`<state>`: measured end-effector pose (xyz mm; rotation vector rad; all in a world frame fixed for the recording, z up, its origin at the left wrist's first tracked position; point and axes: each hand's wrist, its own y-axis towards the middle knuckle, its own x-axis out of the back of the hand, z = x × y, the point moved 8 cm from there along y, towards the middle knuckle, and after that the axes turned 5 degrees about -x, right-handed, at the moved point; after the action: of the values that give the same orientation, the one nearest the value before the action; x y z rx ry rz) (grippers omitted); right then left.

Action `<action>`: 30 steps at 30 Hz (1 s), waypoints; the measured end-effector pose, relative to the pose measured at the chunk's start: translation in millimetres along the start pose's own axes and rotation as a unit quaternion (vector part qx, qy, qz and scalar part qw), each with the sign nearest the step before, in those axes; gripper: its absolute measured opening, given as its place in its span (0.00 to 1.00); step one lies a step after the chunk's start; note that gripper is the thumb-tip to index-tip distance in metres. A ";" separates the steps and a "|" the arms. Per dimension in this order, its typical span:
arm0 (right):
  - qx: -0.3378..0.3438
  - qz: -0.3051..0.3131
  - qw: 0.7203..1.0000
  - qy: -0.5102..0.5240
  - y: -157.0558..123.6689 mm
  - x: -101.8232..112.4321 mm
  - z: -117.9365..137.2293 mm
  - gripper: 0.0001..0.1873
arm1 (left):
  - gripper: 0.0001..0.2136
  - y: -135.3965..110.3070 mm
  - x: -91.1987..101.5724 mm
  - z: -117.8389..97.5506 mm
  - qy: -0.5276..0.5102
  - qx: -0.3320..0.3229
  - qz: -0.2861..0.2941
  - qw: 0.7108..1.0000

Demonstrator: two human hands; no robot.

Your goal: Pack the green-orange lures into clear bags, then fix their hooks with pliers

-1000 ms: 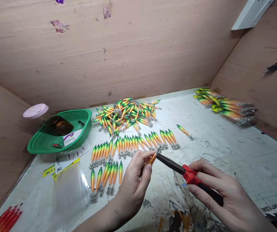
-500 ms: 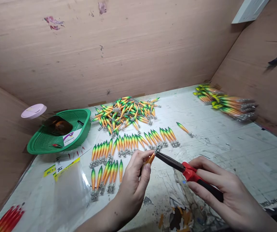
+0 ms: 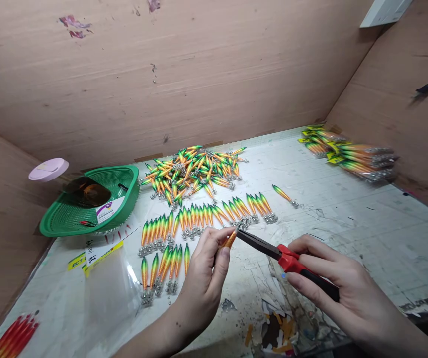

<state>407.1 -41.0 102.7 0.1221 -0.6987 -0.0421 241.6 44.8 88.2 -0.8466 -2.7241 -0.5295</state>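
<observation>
Between thumb and fingers, my left hand [image 3: 208, 278] pinches an orange fishing lure [image 3: 230, 239], its hook end pointing up and to the right. My right hand [image 3: 333, 283] is wrapped round the red and black handles of a pair of pliers [image 3: 260, 244]. The long jaws of the pliers meet the lure's metal tip; whether they clamp it I cannot tell. Just behind my hands lie rows of green, yellow and orange lures [image 3: 195, 221], with a shorter group of lures [image 3: 167, 266] left of my left hand. A single lure [image 3: 284, 195] lies apart at the right.
A heap of lures [image 3: 195, 174] lies at the back. On the left are a green basket [image 3: 126, 211], clear plastic bags [image 3: 107, 283] with yellow tops and red lures [image 3: 14, 335]. Packed lures [image 3: 363, 156] sit at the back right by the wooden wall [image 3: 403, 119].
Both hands have shifted slightly left with the lure and pliers. The plier jaws remain at the lure's tip. The whole view has moved a little.
</observation>
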 end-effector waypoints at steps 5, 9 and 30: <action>-0.001 0.005 1.000 0.002 1.8 0.4 -0.2 0.11 | 0.18 -0.6 2.7 -3.3 0.020 -0.018 -0.006 1.000; 0.010 0.023 1.000 0.012 1.0 -0.9 1.6 0.10 | 0.22 -3.5 0.5 -6.8 0.022 -0.061 -0.014 0.998; -0.012 0.044 0.998 0.034 -1.1 -8.7 -4.1 0.14 | 0.24 -14.4 -0.8 -13.9 0.069 -0.083 -0.053 0.993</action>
<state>403.1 -41.0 94.0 0.0686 -0.6338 0.0372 235.5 27.7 96.7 -0.6766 -2.6375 -0.8141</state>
